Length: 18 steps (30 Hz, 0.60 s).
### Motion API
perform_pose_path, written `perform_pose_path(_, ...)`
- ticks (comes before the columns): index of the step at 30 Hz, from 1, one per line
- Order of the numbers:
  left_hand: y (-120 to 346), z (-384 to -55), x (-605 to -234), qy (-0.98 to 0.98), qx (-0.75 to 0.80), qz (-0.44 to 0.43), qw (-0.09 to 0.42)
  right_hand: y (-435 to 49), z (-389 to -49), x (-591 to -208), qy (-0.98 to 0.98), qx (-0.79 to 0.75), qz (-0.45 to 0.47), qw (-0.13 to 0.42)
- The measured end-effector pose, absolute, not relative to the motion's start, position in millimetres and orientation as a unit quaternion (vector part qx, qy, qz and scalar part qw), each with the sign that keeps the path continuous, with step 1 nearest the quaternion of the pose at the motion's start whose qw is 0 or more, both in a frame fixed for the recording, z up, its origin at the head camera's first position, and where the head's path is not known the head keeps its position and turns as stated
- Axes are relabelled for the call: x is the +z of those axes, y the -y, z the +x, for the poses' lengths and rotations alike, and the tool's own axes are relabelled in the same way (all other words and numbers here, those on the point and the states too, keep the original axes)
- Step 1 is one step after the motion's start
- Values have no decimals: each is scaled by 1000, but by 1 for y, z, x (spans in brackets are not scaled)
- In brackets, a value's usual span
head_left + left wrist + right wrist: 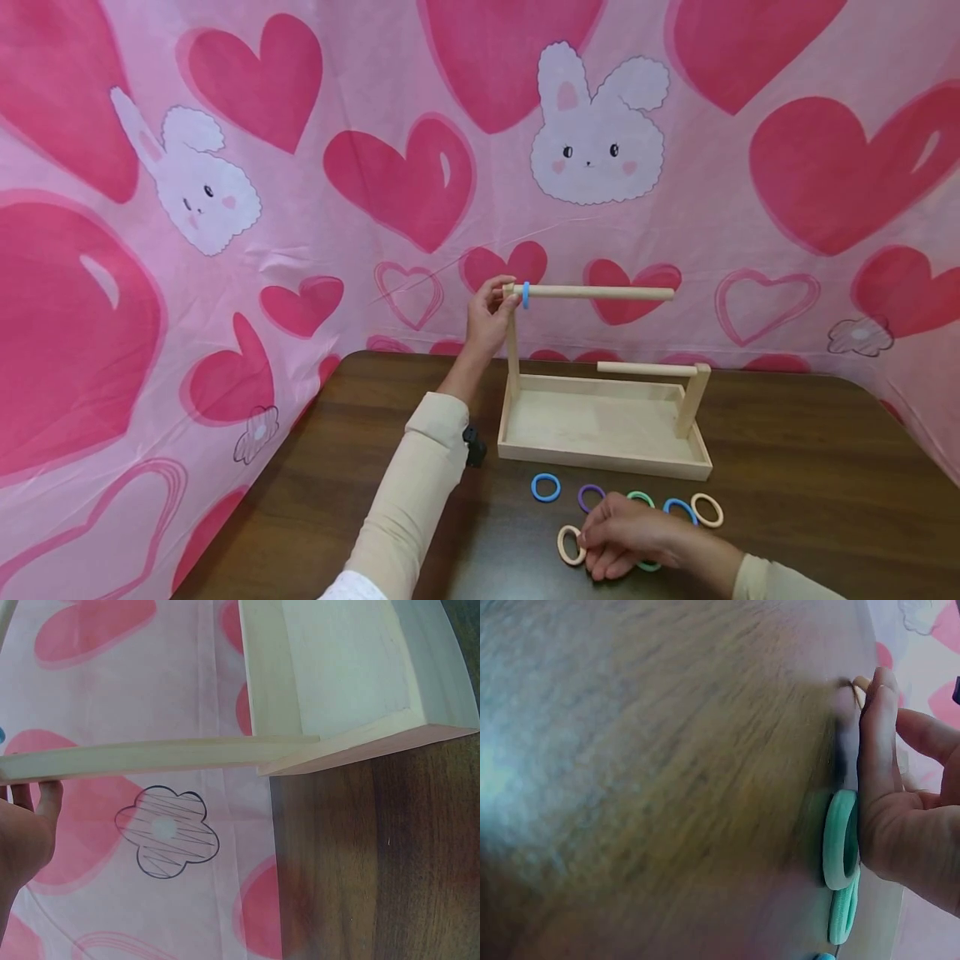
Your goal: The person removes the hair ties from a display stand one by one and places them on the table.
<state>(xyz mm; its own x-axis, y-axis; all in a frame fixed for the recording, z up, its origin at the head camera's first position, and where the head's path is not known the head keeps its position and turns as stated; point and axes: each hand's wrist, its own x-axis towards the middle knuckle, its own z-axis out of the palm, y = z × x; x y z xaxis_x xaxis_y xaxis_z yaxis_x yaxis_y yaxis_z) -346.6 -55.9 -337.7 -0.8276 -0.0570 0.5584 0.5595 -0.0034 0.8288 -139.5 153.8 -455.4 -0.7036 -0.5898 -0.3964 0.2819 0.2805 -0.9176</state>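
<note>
My left hand (pixel 489 321) grips the top of the tall wooden post (pixel 513 346), at the left end of the upper dowel (pixel 600 292). A blue ring (pixel 526 284) hangs on that dowel, close beside the fingers. Low over the table, my right hand (pixel 630 537) has its fingertips on the right edge of a plain wooden ring (pixel 562 550), pinching it. In the right wrist view, two green rings (pixel 832 847) lie beside the palm; in the head view the hand partly covers them.
A shallow wooden tray (pixel 600 458) carries both posts; a lower dowel (pixel 645 368) points left from the short right post (pixel 693 402). In front lie a blue ring (pixel 535 493), a purple ring (pixel 582 498), another blue ring (pixel 678 502) and another wooden ring (pixel 719 511). Pink heart-patterned cloth (pixel 480 208) hangs behind.
</note>
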Motion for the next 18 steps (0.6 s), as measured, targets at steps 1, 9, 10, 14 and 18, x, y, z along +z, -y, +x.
perform_pose_path(1, 56, -346, -338, 669, -683, -188, 225, -153, -139, -455, -715, -586, -110, 366)
perform_pose_path(9, 57, -347, -338, 665, -681, -198, 233, -152, -137, -452, -755, -550, -123, 335)
perform_pose_path(10, 57, -346, -338, 666, -681, -198, 232, -153, -137, -452, -759, -546, -124, 332)
perform_pose_path(14, 57, -345, -338, 669, -680, -196, 227, -155, -137, -449, -773, -534, -127, 317)
perform_pose_path(18, 56, -346, -339, 672, -678, -193, 228, -158, -138, -446, -786, -522, -139, 300)
